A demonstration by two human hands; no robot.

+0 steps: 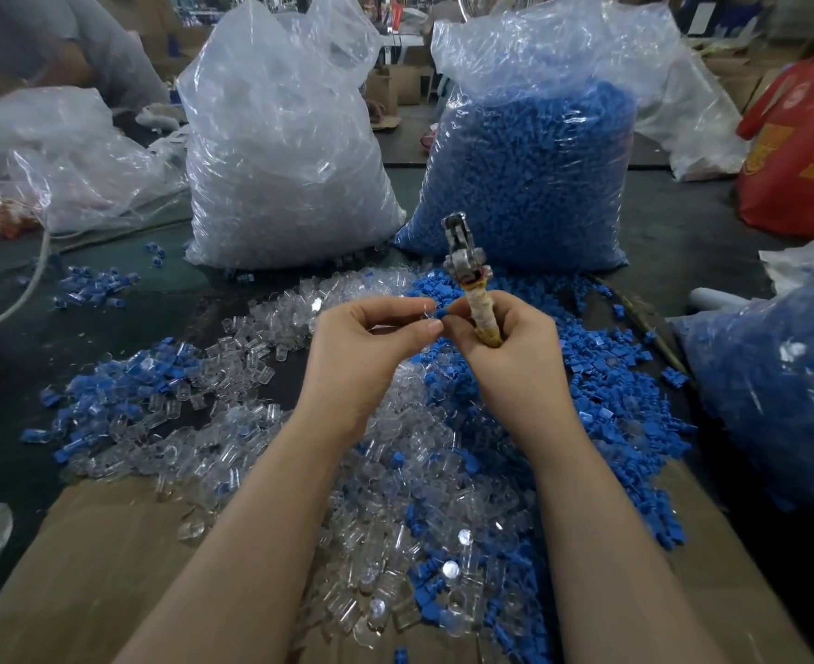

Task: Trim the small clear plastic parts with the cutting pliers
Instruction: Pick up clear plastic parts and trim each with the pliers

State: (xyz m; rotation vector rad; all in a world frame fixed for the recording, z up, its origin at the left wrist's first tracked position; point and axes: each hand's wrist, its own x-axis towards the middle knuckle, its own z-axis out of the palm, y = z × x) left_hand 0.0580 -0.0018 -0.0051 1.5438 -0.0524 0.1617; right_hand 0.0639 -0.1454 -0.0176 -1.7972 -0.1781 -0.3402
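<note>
Clear part [426, 312] pinched in left hand [367, 347], touching a blue piece at right fingertips [448, 323]. Right hand [505, 347] gripping cutting pliers [467, 275], long axis toward 12 o'clock, tip well above part.

Two bare forearms rise from the bottom edge toward the frame's centre — no sleeves, gloves, rings, watch or bracelets. The left hand [367, 347] and right hand [510, 352] show short, unpainted fingernails
</note>
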